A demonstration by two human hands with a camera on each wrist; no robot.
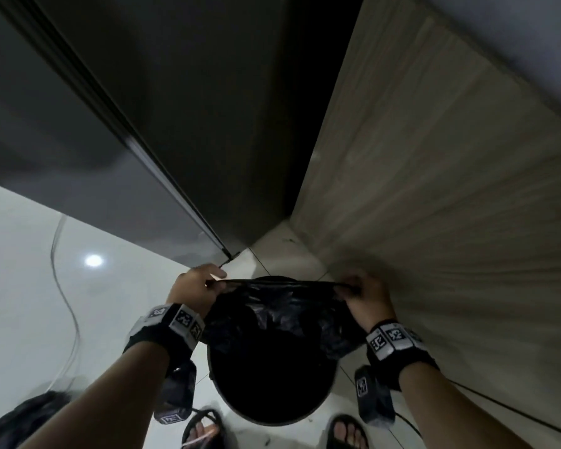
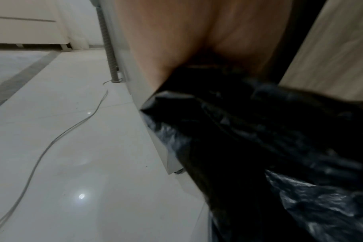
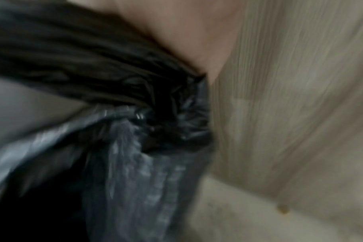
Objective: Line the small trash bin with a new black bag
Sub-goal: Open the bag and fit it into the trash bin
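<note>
A small round black bin (image 1: 269, 409) stands on the white tile floor between my feet. Above its far side hangs a crumpled black plastic bag (image 1: 282, 312), its top edge stretched taut between both hands. My left hand (image 1: 204, 281) pinches the bag's left corner. My right hand (image 1: 353, 291) pinches the right corner. The bag's lower part droops into the bin's dark mouth. In the left wrist view the bag (image 2: 269, 139) spills out from under my palm (image 2: 186, 41). The right wrist view is blurred and shows bunched bag plastic (image 3: 155, 114) in my grip.
A dark grey appliance (image 1: 143, 124) rises at the left and a wood-grain cabinet panel (image 1: 434, 189) at the right, forming a narrow corner behind the bin. A grey cable (image 1: 62, 303) trails over the floor at the left. My sandalled feet (image 1: 347, 432) flank the bin.
</note>
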